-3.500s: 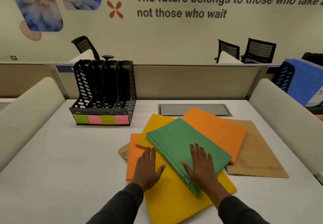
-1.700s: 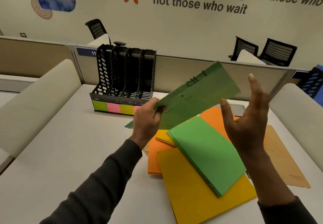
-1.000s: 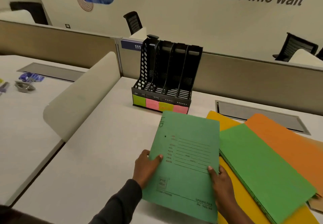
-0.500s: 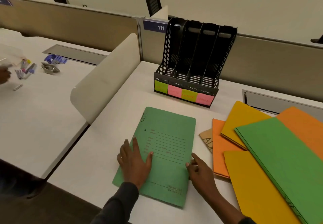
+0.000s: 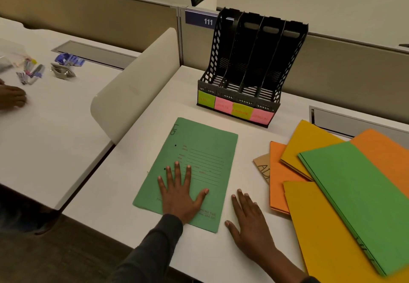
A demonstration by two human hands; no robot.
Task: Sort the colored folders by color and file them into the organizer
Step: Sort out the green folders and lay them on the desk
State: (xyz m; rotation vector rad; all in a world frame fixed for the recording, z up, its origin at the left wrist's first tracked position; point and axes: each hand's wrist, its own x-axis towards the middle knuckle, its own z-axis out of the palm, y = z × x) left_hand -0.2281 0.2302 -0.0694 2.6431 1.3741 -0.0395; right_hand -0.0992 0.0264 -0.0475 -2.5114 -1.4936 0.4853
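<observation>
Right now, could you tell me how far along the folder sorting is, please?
Done: one green folder lies apart on the desk. In hand: the left hand presses it flat; the right hand rests beside it. Left: the organizer is empty, and the mixed pile is unsorted.

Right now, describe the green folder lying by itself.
The green folder looks like matte card, closed and flat on the white desk, printed form lines up, two dark dots near its left edge, handwriting at its top left corner. It lies before the black organizer, apart from the other folders. The left hand rests flat on its lower half.
</observation>
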